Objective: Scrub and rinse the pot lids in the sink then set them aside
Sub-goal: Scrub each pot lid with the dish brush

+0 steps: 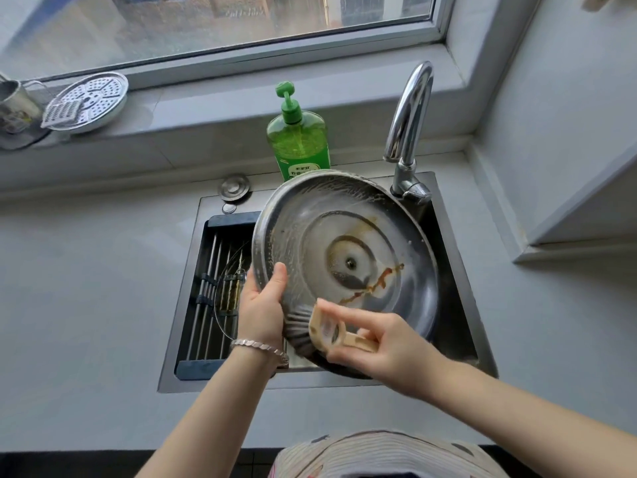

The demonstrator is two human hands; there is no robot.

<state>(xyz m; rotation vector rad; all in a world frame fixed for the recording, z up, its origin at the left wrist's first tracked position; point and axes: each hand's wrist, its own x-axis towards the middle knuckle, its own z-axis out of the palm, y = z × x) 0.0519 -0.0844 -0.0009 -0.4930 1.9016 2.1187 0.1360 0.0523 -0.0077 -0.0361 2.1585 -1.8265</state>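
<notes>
1. Right now the scrubbing step looks to be in hand. The big round steel pot lid [344, 236] is held tilted over the dark steel sink [458, 326], with its inner side facing the person.
2. The left hand [262, 305] grips the lid's left edge, with the thumb on the inner side and the fingers tucked behind.
3. The right hand [375, 343] pinches the cream plastic scrub brush with dark bristles [324, 327]. The bristles touch the lid's lower edge.
4. Soapy streaks sit near the rim, and brown marks show near the middle.
5. Next, the brush likely needs to go up to those brown marks and rub hard while the left hand holds firm. No water shows at the shiny curved tap [408, 122], so rinsing seems not yet begun.
</notes>
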